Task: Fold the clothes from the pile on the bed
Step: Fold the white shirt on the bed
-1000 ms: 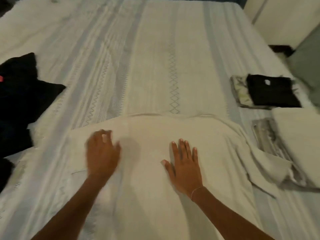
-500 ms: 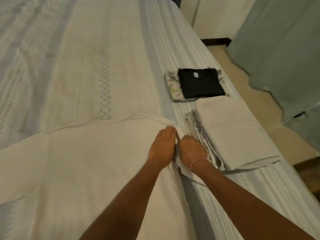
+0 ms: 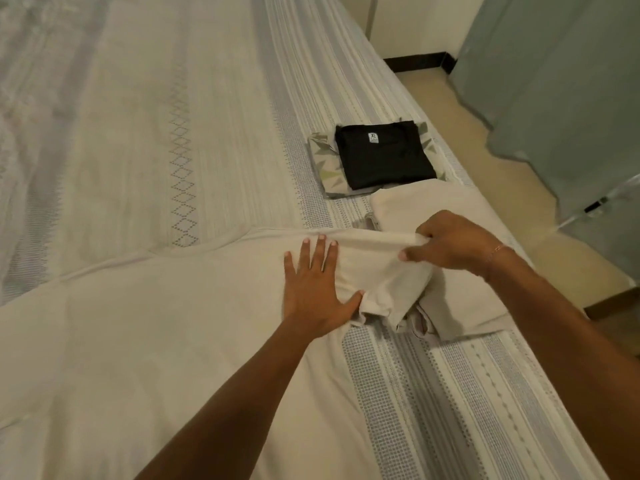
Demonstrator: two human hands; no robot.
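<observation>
A cream garment [image 3: 156,341] lies spread flat across the bed [image 3: 138,116] in front of me. My left hand [image 3: 317,289] presses flat on its right shoulder area with straight, spread fingers. My right hand [image 3: 453,242] pinches the garment's right sleeve [image 3: 381,271] by its upper edge and holds it lifted off the bed. The sleeve's loose end hangs down onto a folded cream garment [image 3: 460,299] under my right hand. The unfolded pile is out of view.
A folded black T-shirt [image 3: 382,152] with an XL label lies on a folded patterned garment [image 3: 327,168] near the bed's right edge. Beyond that edge are the tan floor [image 3: 502,161] and a grey-green curtain [image 3: 561,81].
The view has swung right and the dark pile has left the frame. Both hands moved from the garment's middle to its right sleeve; my right hand took the sleeve and lifted it, my left flattened beside it.
</observation>
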